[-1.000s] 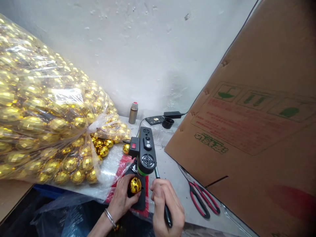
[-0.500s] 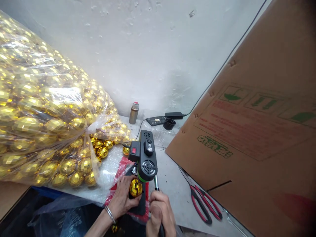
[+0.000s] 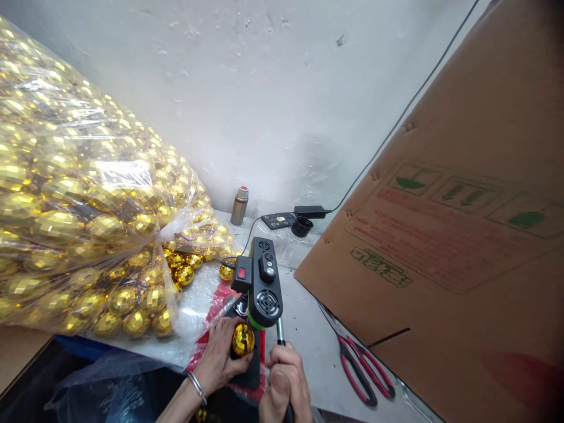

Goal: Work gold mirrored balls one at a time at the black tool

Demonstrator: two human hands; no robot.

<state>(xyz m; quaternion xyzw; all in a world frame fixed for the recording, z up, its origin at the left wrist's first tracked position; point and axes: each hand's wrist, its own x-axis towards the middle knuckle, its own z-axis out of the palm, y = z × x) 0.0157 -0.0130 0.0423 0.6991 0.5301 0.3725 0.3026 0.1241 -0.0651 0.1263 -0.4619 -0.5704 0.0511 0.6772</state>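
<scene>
From far off, I have my left grip (image 3: 218,355) curled round one shiny gold ball (image 3: 243,341), thumb on the near side, fingers on the far side. The ball is over the black base (image 3: 251,376), by the green edge of the black machine (image 3: 265,282). I can't tell if they touch. My right grip (image 3: 286,379) is closed round the lever (image 3: 281,331). Scissors (image 3: 344,346) lie right of it on the worktop (image 3: 308,341).
</scene>
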